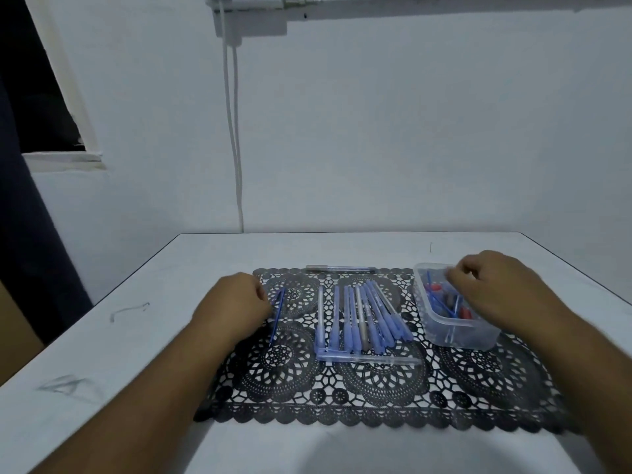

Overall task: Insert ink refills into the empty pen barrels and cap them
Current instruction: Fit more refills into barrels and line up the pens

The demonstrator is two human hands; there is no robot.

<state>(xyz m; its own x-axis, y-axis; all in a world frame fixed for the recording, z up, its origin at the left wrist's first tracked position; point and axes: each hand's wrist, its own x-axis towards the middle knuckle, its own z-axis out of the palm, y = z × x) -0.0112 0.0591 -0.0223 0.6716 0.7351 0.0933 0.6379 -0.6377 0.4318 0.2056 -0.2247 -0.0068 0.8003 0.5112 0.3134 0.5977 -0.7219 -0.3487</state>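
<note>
White table (143,354) spreads bare beyond mat (376,388).

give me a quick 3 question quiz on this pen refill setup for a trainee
1. True or false: the clear plastic tub sits at the left end of the black lace mat.
2. Which hand is over the tub? A) left hand B) right hand C) neither
3. Fill in: the row of blue pens lies between the loose blue refill and the ____.

Key
1. False; it sits at the right end.
2. B; its fingers are curled above the tub's contents, though whether they pinch anything cannot be told.
3. tub
</note>
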